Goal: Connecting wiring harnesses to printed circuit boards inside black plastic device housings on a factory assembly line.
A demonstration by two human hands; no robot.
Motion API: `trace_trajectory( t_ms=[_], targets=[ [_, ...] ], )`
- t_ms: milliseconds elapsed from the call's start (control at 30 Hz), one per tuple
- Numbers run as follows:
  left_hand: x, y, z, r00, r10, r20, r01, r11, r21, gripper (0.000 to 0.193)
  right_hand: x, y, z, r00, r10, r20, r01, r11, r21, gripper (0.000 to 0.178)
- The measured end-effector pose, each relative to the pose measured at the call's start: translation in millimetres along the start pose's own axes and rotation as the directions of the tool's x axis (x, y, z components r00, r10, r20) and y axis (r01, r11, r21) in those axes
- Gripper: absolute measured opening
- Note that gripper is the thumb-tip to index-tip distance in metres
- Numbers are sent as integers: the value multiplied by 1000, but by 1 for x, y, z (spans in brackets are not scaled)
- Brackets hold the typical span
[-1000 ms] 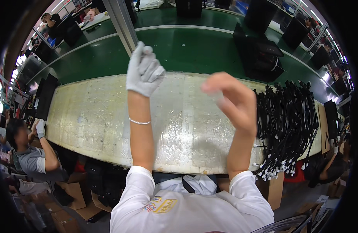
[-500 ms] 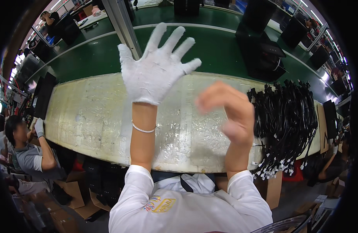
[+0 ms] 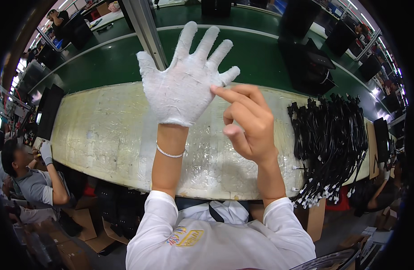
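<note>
My left hand [image 3: 183, 78] wears a white knit glove and is raised above the workbench with all fingers spread wide, palm toward me. A thin bracelet [image 3: 169, 153] circles its wrist. My bare right hand [image 3: 247, 123] is lifted beside it, its forefinger and thumb touching the edge of the glove near the little finger. Neither hand holds a separate object. Below both hands lies the pale, foil-like taped bench top [image 3: 108, 130].
A large pile of black cables [image 3: 333, 139] with white tips covers the bench's right end. Behind the bench runs a green conveyor [image 3: 243, 49] carrying black monitors [image 3: 306, 63]. A metal post [image 3: 144, 27] rises at the back. A seated person [image 3: 31, 180] works lower left; cardboard boxes [image 3: 88, 225] sit below.
My gloved left hand went from a closed fist to fully spread fingers. My right hand moved left and its fingers came up to the glove's edge.
</note>
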State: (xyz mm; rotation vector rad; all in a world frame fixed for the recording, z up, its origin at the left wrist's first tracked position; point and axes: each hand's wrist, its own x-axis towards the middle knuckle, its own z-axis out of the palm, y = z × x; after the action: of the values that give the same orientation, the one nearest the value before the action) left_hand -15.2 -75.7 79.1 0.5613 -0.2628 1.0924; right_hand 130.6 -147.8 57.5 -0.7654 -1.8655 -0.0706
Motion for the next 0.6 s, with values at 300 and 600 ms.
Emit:
trace_trajectory(
  t_ms=[300, 600],
  targets=[
    [1, 5, 2, 1000, -14, 19, 16, 997, -75, 87, 2, -11, 2, 996, -47, 69, 49, 998, -28, 51],
    [-78, 38, 23, 988, 139, 68, -154, 925, 346, 61, -18, -92, -29, 995, -90, -41, 94, 990, 108, 38]
  ],
)
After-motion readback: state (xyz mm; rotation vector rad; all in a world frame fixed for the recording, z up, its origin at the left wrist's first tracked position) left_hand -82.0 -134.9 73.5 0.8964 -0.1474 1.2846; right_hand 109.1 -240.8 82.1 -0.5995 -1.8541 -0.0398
